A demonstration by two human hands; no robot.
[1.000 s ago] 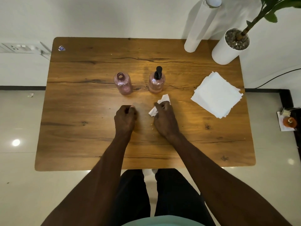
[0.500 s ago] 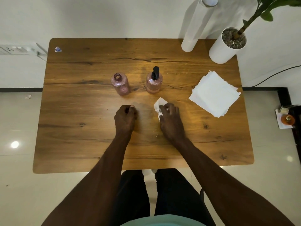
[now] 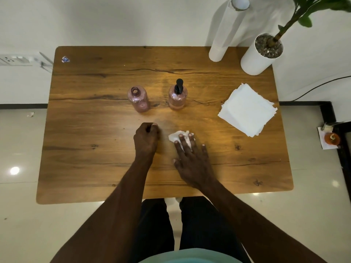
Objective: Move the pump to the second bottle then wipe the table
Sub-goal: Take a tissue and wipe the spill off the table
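Observation:
Two pink bottles stand mid-table. The left bottle (image 3: 138,99) has an open neck with no cap. The right bottle (image 3: 178,97) carries the black pump (image 3: 179,85). In front of them, my right hand (image 3: 190,156) lies flat with straight fingers, pressing a crumpled white tissue (image 3: 177,137) onto the wooden table (image 3: 95,130). My left hand (image 3: 146,138) rests on the table as a fist just left of the tissue, with nothing visible in it.
A stack of white napkins (image 3: 247,109) lies at the right. A white plant pot (image 3: 261,54) and a tall white cylinder (image 3: 224,35) stand at the back right corner. A small sticker (image 3: 65,59) marks the back left corner.
My right hand has gone from pinching the tissue to lying flat on it, and has slid the tissue a little toward me. My left fist has stayed put.

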